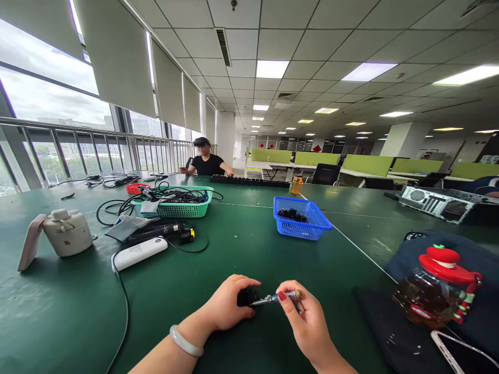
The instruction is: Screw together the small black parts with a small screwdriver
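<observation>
My left hand is closed around a small black part on the green table, thumb and fingers on either side of it. What kind of part it is cannot be told, since the hand covers much of it. In my right hand is a screwdriver with a clear handle, pinched between thumb and fingers. Its metal shaft points left, and the tip meets the black part or lies right beside it. Beyond the hands stands a blue plastic basket with black pieces inside.
A green basket of cables, a white power strip and a cream bottle are on the left. At right stand a red-lidded jar and a phone. Across the table sits a person.
</observation>
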{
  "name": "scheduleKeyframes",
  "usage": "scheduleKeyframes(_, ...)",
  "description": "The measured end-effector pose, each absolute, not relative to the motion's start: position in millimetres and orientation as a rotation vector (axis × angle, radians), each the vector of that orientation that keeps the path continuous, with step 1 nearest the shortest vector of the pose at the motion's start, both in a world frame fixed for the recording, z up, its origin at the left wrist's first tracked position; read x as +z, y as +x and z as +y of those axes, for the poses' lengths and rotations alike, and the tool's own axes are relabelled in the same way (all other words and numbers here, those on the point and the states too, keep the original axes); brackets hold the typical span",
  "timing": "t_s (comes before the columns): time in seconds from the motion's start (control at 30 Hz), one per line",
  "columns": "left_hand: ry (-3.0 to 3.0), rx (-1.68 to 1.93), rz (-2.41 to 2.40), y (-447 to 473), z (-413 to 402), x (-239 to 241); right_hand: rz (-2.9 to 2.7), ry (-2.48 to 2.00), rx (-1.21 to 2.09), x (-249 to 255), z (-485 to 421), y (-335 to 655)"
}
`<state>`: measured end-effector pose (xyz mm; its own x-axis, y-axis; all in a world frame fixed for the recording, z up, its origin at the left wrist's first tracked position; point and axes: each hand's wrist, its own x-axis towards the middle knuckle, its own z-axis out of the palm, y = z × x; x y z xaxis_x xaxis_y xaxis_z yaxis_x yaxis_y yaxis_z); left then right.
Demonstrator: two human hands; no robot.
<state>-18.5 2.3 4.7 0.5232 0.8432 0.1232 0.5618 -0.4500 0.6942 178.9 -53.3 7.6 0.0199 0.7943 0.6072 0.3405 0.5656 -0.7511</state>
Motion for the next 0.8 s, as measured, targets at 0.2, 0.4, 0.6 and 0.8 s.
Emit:
scheduleKeyframes(0.2,2.194,0.611,1.143,-17,5,2,-1.604,-0.979,0.366,12,-56,178)
scheduleKeyframes(0.4,2.208,0.623,1.238,-9,5,0,-1.663,-1.023,0.274,15,-60,179)
scheduleKeyframes(0.6,2.216,0.647,1.229,-7,4,0,-1.722,-1.020,0.180,21,-59,180)
scheduleKeyframes(0.8,2.206,0.667,1.200,-8,3,1,-1.801,-0.999,0.142,16,-59,181)
